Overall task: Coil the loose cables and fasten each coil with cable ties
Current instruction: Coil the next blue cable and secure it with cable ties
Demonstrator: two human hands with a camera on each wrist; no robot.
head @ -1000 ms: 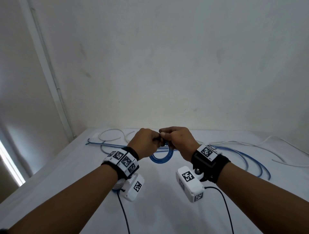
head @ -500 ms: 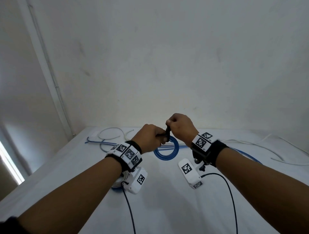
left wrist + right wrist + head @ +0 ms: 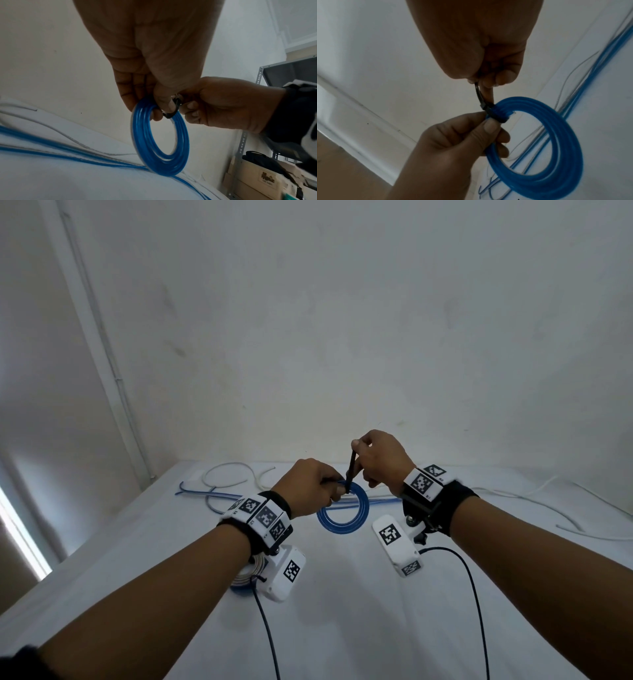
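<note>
At 9 o'clock on the table (image 3: 342, 628), loose white cables (image 3: 226, 474) and blue cables (image 3: 205, 493). Centre: left hand (image 3: 310, 491) pinches blue coil (image 3: 342, 513) at its 11 o'clock, held up off the table. Black tie (image 3: 494, 115) wraps the coil right there. At 1 o'clock, right hand (image 3: 382, 460) grips the tie's tail, drawn upward. Second coil (image 3: 245, 580) at 7 o'clock under left wrist.

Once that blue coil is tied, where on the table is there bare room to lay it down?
Bare sheet lies on the table nearest the person, between the forearms. It is crowded at the back, where loose blue cables and white cables trail, and by the finished coil under the left wrist.
</note>
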